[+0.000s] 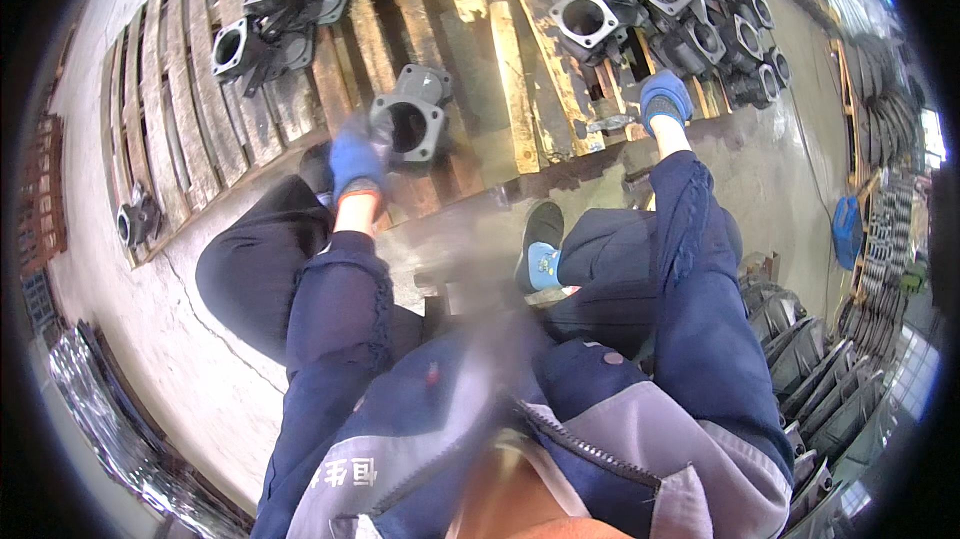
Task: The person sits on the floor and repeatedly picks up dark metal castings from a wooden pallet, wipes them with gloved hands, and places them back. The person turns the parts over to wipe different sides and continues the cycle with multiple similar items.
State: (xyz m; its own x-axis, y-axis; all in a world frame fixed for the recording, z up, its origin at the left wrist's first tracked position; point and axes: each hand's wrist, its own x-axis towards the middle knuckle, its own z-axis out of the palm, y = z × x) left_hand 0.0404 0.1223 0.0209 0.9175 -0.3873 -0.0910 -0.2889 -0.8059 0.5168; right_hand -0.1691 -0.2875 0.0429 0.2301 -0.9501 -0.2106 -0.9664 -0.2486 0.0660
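Note:
My left hand (355, 161), in a blue glove with an orange-edged cuff, is smeared by motion beside a dark metal casting (422, 89). This casting has a square flange with a round bore facing me and lies on the pallet's near side. Whether the hand touches it, I cannot tell. My right hand (665, 99), also blue-gloved, is curled closed at the near edge of the right-hand casting group (705, 39). What its fingers hold, if anything, is hidden. A small dark metal piece (608, 125) lies on the pallet edge left of that hand.
Slatted wooden pallets (165, 89) stretch ahead, with more castings (270, 24) at the far left. One small casting (138, 219) sits at the left corner. Stacked dark parts (820, 359) stand near my right side. A blue object (848, 231) lies farther right. A blurred grey shape (465, 264) shows between my legs.

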